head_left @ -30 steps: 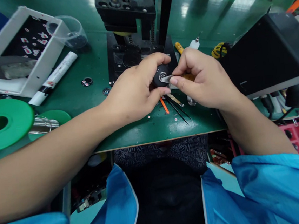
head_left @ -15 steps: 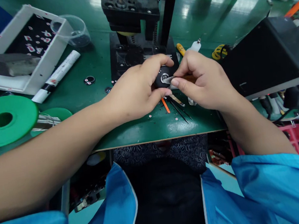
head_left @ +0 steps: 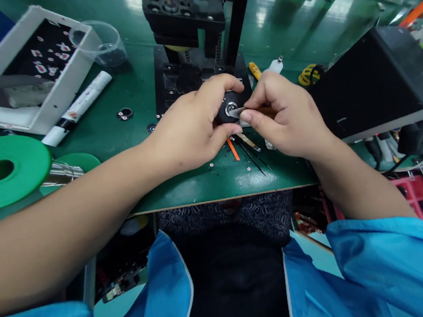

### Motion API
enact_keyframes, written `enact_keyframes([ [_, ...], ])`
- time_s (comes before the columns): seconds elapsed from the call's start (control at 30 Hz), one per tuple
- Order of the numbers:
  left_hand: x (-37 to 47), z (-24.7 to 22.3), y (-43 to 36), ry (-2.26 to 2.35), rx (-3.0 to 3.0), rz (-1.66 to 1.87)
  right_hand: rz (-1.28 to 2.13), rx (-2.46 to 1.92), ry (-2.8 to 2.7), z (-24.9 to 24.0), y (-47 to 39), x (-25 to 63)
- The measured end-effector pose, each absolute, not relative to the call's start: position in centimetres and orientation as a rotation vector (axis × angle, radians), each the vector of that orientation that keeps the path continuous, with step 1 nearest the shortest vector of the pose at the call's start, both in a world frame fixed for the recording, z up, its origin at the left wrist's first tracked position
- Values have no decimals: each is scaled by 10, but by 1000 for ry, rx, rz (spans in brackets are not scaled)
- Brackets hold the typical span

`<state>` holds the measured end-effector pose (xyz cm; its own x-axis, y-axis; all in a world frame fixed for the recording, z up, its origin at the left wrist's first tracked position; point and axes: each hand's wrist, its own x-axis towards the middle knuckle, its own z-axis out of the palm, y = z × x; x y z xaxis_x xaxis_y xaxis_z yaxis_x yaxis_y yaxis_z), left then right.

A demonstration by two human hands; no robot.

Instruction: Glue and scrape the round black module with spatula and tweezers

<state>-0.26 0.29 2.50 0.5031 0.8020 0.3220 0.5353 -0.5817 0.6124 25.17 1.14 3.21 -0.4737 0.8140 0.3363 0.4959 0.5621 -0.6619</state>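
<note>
Over the front of the bench, my left hand (head_left: 197,125) is closed around a round black part (head_left: 225,116) with a silver ring at its centre. Thumb and fingers grip it from opposite sides, its face turned up and to the right. Pinched in my right hand (head_left: 285,114) is a small knife (head_left: 236,112) with a pointed metal blade; the brownish handle is mostly covered by my fingers. The blade's tip lies at the silver ring. Below the hands, tweezers (head_left: 252,157) and an orange stick (head_left: 233,149) rest on the green bench top (head_left: 184,188).
A black press (head_left: 185,16) stands behind my hands. To the left are a green spool (head_left: 29,168), a white marker (head_left: 79,106), a clear cup (head_left: 109,51) and a white foam tray (head_left: 44,112) of small parts. A black box (head_left: 380,82) stands at the right.
Both hands keep the same grip on the black part and the knife. The whole view has shifted slightly.
</note>
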Motion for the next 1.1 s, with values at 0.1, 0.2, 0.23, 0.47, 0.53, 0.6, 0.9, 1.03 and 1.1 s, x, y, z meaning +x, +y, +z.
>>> enact_keyframes([
  [0.1, 0, 23, 1, 1099, 2276, 849, 639, -1077, -2137, 33, 8, 249],
  [0.2, 1, 21, 1, 1097, 2250, 859, 623, -1068, -2129, 34, 6, 249],
  [0.23, 1, 21, 1, 1094, 2248, 866, 610, -1061, -2132, 35, 6, 249],
  [0.47, -3, 27, 3, 1066, 2320, 724, 489, -999, -2242, 34, 9, 254],
  [0.53, -2, 28, 2, 1071, 2322, 741, 486, -992, -2255, 32, 9, 254],
  [0.6, -2, 28, 1, 1081, 2317, 762, 475, -999, -2249, 31, 9, 254],
  [0.9, 3, 26, -1, 1152, 2312, 738, 417, -1030, -2216, 29, 7, 252],
  [1.03, 8, 26, -5, 1191, 2301, 736, 430, -1084, -2115, 23, 4, 245],
  [1.1, 10, 28, -7, 1236, 2307, 685, 435, -1099, -2087, 21, 3, 241],
])
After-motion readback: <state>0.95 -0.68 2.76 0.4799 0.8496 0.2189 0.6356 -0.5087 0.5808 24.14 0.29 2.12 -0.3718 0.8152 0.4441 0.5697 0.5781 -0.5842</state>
